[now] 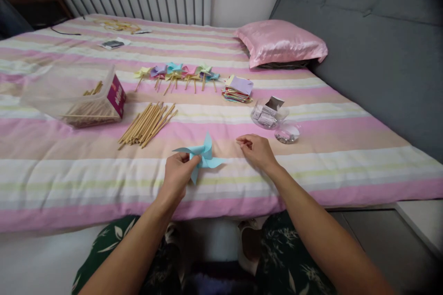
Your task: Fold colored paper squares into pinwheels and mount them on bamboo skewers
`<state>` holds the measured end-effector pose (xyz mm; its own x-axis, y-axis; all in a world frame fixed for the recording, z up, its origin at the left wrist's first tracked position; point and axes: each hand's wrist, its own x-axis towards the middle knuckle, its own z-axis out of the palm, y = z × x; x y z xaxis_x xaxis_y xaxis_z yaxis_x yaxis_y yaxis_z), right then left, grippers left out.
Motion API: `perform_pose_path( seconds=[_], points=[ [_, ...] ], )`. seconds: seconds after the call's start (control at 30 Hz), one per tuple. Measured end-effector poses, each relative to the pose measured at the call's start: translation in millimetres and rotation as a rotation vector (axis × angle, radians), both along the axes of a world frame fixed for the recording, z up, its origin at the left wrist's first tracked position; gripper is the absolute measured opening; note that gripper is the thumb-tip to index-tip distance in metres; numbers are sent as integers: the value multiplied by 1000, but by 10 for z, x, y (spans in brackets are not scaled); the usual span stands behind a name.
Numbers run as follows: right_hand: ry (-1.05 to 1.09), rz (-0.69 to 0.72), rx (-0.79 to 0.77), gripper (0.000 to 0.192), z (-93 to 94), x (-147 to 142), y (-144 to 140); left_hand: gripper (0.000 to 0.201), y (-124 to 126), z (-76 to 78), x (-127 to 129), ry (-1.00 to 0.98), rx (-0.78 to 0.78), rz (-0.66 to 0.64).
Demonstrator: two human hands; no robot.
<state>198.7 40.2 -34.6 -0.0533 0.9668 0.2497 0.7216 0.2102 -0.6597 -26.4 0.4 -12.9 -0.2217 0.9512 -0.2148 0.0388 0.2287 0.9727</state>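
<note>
On a striped bed [311, 179], a blue paper pinwheel [205, 156] is pinched at its centre by the left hand [178, 173]; light and easily creased (best gripped centrally). The right hand [256, 150], loosely curled, appears empty. Wooden sticks [147, 124] lie nearby.

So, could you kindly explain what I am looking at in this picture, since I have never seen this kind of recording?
This is no machine: a person wears a camera on the head, looking down at their own two bare hands over a striped bed. The left hand pinches a blue paper pinwheel. The right hand rests beside it, fingers curled; whether it holds anything is too small to tell. On the bed lie a pile of wooden sticks, a clear box with more sticks, a row of finished pinwheels, a stack of coloured paper, two small clear containers and a pink pillow.
</note>
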Motion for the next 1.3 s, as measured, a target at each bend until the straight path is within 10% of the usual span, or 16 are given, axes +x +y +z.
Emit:
perform_pose_path(
  seconds=[1.3],
  points=[
    [-407, -254, -113, 16, 46, -155, -42, 20, -14, 30, 11, -143, -29, -54]
  ],
)
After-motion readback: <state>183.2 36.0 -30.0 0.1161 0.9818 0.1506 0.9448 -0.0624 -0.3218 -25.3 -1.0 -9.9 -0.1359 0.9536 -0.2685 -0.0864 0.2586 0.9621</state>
